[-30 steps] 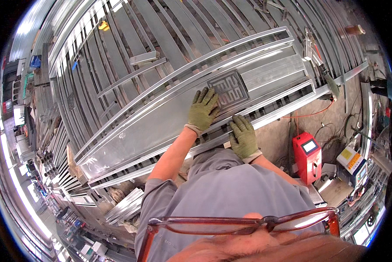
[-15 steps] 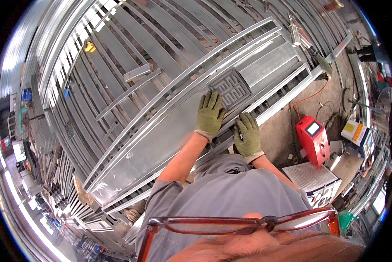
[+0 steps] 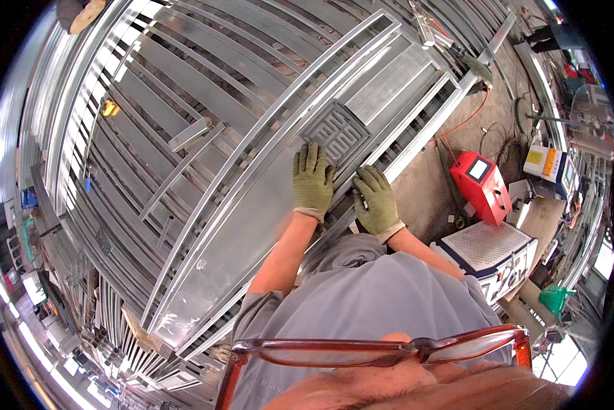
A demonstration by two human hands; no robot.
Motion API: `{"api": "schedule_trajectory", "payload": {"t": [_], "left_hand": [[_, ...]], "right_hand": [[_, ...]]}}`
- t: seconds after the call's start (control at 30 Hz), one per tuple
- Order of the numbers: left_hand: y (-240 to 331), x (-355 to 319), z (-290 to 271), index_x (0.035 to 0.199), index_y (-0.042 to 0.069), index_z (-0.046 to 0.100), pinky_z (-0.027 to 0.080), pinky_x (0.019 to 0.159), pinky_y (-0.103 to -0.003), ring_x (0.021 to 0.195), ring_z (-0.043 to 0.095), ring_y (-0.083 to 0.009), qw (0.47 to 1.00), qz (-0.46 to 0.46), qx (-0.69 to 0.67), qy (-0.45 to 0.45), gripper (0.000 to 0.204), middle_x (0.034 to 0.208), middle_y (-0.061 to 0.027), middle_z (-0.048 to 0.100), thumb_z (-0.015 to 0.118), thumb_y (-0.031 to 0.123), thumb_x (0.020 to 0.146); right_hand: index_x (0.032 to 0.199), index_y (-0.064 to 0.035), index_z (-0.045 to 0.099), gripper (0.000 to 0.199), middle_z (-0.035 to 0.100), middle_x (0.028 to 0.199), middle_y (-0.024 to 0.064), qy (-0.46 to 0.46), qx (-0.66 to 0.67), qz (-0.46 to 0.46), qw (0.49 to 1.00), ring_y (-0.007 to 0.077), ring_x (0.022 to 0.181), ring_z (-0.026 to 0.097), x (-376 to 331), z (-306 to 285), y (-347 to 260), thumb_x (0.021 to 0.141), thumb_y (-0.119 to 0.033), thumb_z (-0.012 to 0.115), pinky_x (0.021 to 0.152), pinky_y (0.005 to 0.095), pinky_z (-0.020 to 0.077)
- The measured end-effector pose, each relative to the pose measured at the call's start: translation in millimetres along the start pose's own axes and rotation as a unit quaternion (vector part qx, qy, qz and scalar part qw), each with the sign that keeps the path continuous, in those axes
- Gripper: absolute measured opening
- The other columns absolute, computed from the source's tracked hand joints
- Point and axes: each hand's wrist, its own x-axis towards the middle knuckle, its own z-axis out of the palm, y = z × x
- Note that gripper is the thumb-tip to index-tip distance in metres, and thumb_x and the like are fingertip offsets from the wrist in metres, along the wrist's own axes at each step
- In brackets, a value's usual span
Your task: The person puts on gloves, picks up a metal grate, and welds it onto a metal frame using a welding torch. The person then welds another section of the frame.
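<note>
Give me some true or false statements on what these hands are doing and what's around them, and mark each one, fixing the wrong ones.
1. The left hand has its fingertips by the edge of the dark plate. True.
2. The dark plate is round. False: it is square.
3. The right hand is at the near side of the panel. True.
4. The right hand is bare. False: it wears an olive-green glove.
5. The red box stands to the right of both hands. True.
6. The two hands are clasped together. False: they are apart, side by side.
</note>
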Motion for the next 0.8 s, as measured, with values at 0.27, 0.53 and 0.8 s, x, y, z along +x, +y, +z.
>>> {"api": "schedule_trajectory", "payload": {"t": [0.27,0.53,0.8], "left_hand": [[5,0,-1,0.155,0.001,0.061,0.034,0.130,-0.061,0.152,0.049,-0.0475,1.000,-0.001,0.017,-0.002,0.059,0.170,-0.0196,0.049,0.069,0.029,0.103],[11,2,-13,0.152,0.001,0.064,0.035,0.130,-0.061,0.151,0.050,-0.0457,1.000,-0.008,0.014,-0.005,0.057,0.168,-0.0195,0.052,0.071,0.029,0.102],[7,6,-17,0.151,0.001,0.063,0.031,0.131,-0.061,0.156,0.045,-0.0454,0.999,-0.021,-0.041,-0.011,0.059,0.167,-0.0220,0.051,0.073,0.030,0.101]], "right_hand": [[0.127,0.0003,0.074,0.038,0.067,0.146,0.0218,0.007,0.003,-0.003,1.000,0.0460,0.143,0.057,-1,1,2,0.090,-0.007,0.074,0.125,0.0565,0.0439],[0.125,0.0006,0.074,0.037,0.068,0.145,0.0218,0.014,0.005,-0.004,1.000,0.0463,0.142,0.058,0,3,1,0.089,-0.007,0.077,0.122,0.0561,0.0464],[0.127,0.0012,0.073,0.038,0.068,0.143,0.0221,0.035,0.048,0.011,0.998,0.0459,0.138,0.060,8,-7,-1,0.089,-0.001,0.073,0.120,0.0542,0.0483]]}}
